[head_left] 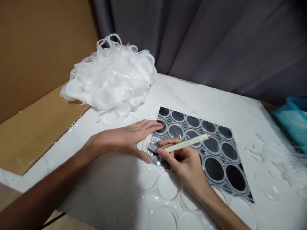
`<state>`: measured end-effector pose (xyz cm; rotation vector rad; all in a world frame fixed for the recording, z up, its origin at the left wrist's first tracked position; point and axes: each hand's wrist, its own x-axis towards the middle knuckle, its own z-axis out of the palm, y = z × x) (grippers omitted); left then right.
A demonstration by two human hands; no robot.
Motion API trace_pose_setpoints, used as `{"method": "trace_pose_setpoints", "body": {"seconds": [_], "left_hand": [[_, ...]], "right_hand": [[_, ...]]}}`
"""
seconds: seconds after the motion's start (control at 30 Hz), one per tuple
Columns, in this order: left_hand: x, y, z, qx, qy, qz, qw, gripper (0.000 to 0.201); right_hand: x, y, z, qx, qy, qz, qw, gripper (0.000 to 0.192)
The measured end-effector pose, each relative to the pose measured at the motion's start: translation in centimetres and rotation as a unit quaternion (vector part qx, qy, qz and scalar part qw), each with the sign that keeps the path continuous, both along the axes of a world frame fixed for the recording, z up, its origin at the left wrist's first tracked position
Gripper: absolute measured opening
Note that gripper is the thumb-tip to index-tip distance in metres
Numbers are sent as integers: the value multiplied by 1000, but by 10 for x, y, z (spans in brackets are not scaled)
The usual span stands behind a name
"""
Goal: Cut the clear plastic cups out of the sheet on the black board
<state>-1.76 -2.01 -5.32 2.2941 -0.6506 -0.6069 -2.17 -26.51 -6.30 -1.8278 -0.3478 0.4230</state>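
Note:
A clear plastic sheet printed with white rings [168, 184] lies on the white table, partly over a black board [214, 168] that shows dark through the rings. My left hand [130, 137] lies flat at the board's left edge, fingers stretched and thumb apart, pressing on the sheet. In my right hand [185, 161] is a slim whitish pen-like stick [189, 142], its far end pointing up to the right. The fingertips of that hand pinch at a ring near the board's left side, where some film is bunched up; the stick's lower end is hidden by the fingers.
A large heap of white rings and clear film scraps [115, 80] stands at the back left, beside a cardboard panel [43, 121]. Loose film scraps [275, 172] lie at the right, near a blue basket [294, 118]. A grey curtain [203, 41] hangs behind the table.

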Motion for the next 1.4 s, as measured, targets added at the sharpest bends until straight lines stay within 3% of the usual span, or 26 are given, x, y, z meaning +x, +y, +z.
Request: {"method": "trace_pose_setpoints", "body": {"seconds": [0.13,0.27,0.4,0.47,0.57,0.63,0.7,0.77,0.87,0.93,1.03,1.1,1.23,1.4], "left_hand": [[0,1,-3,0,-16,-4,1000,103],[0,1,-3,2,-15,-5,1000,104],[0,0,-3,9,-9,-4,1000,105],[0,0,-4,15,-14,-11,1000,106],[0,-1,-5,29,-13,-25,999,107],[0,-2,-5,39,-7,-31,999,109],[0,-4,-3,46,-2,-30,999,110],[0,-5,-1,48,-1,-28,998,109],[0,-4,1,36,0,-30,999,106],[1,-2,0,17,7,-29,999,106],[1,2,-3,-1,22,-32,999,106],[1,3,-4,-4,25,-34,999,108],[0,3,-3,2,22,-28,999,110],[0,0,1,21,26,-17,999,109]], "right_hand": [[-1,-1,-1,-6,-10,11,1000,25],[-3,-2,-1,-33,-30,16,999,20],[-8,-6,-1,-60,-133,73,987,12],[-12,-12,-2,-79,-282,142,946,16],[-18,-19,-3,-166,-513,221,812,35],[-21,-20,-1,-225,-575,242,748,41],[-22,-20,2,-252,-591,247,725,41],[-23,-18,3,-256,-597,242,721,40],[-22,-17,2,-247,-566,241,749,41],[-19,-16,0,-192,-506,222,811,37],[-13,-12,-2,-78,-323,164,929,22],[-7,-9,0,-51,-185,114,975,13],[3,-5,4,-49,-18,68,996,18],[6,-5,3,-29,38,81,996,23]]}}
